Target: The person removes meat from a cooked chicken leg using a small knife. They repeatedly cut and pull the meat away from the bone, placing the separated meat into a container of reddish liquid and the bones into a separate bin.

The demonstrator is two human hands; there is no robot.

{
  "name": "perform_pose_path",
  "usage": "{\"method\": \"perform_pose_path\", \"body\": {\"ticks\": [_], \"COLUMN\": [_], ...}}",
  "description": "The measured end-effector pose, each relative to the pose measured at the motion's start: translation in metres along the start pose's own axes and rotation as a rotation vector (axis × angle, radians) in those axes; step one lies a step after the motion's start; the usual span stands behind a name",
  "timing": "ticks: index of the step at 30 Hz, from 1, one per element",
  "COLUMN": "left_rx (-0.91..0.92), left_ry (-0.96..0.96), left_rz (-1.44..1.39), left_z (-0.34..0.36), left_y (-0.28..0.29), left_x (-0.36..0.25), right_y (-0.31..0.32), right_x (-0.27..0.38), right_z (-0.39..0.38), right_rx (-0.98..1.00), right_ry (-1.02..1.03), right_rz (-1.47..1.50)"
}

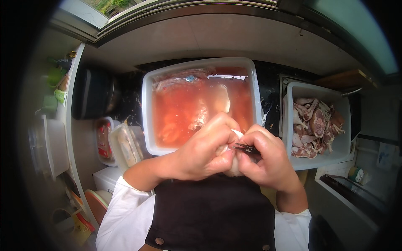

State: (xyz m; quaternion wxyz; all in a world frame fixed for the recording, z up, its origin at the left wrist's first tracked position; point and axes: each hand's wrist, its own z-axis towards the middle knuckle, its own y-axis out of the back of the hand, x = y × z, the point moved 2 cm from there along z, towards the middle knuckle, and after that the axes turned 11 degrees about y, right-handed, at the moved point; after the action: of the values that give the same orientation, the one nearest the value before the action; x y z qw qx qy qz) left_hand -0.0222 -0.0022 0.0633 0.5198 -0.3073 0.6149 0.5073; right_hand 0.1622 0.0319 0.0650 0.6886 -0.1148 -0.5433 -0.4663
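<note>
Close in front of my chest, my left hand (209,148) is closed around a pale, whitish piece of raw meat (234,169), mostly hidden by my fingers. My right hand (268,157) pinches dark metal tweezers (247,148), whose tips point left at the meat; whether they touch it I cannot make out. Both hands are at the near edge of a white tub (147,104) filled with reddish water. Pale meat (223,98) and other pieces lie in that water, along with a small blue round thing (190,78) near the far side.
To the right, a second white tub (289,121) holds a heap of cut raw meat (318,121). Scissors (264,117) lie between the tubs. Packaged food trays (125,144) and a dark container (94,94) stand left. A wall and window frame (188,19) bound the far side.
</note>
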Motion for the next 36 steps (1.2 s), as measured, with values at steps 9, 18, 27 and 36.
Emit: {"method": "perform_pose_path", "body": {"ticks": [9,18,27,36], "left_rx": [0.075,0.075,-0.064,-0.197], "left_ry": [0.014,0.031,0.026,0.02], "left_rz": [0.02,0.029,0.026,0.066], "left_z": [0.01,0.016,0.019,0.016], "left_y": [0.008,0.016,0.011,0.012], "left_x": [0.002,-0.008,-0.003,-0.003], "right_y": [0.01,0.006,0.008,-0.012], "right_x": [-0.006,-0.003,-0.002,0.021], "right_z": [0.007,0.01,0.01,-0.002], "right_rx": [0.041,-0.089,-0.089,-0.114], "right_ry": [-0.068,-0.04,-0.014,0.01], "right_rz": [0.087,0.094,-0.06,-0.446]}}
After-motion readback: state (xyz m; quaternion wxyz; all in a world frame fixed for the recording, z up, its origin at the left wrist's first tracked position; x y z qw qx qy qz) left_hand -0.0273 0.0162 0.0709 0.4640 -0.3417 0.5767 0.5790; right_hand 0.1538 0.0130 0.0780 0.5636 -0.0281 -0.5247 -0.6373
